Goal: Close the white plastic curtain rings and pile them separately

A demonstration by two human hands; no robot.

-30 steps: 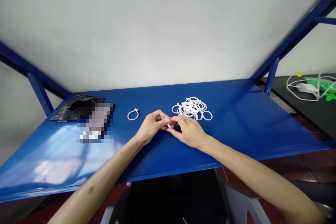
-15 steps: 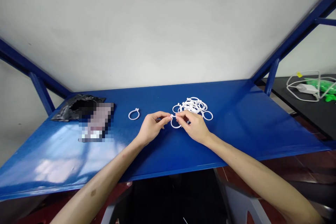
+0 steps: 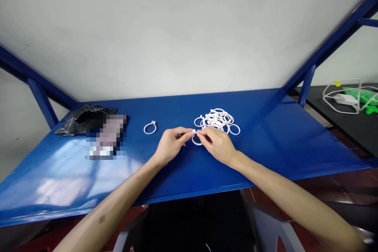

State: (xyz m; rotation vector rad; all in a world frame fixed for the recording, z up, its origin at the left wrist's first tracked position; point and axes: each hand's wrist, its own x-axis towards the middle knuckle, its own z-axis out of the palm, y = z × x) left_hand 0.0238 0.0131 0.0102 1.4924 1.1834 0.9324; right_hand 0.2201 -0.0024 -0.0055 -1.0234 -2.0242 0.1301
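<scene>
Both my hands meet over the middle of the blue table [image 3: 265, 145], pinching one white plastic ring [image 3: 195, 140] between them. My left hand [image 3: 171, 144] grips its left end with thumb and forefinger. My right hand [image 3: 217, 143] pinches the ring's clasp end from the right. Just behind my right hand lies a pile of several white rings [image 3: 217, 120]. A single closed white ring [image 3: 150, 127] lies apart on the table, to the left of my left hand.
A black plastic bag [image 3: 85, 117] with a blurred-out item lies at the table's left rear. Blue frame struts rise at both rear corners. A black side table at far right carries a white cable with charger [image 3: 342, 97] and green items.
My hands lifted slightly and shifted toward the pile; the ring, first mostly hidden in my fingers, now shows hanging between the two pinches.
</scene>
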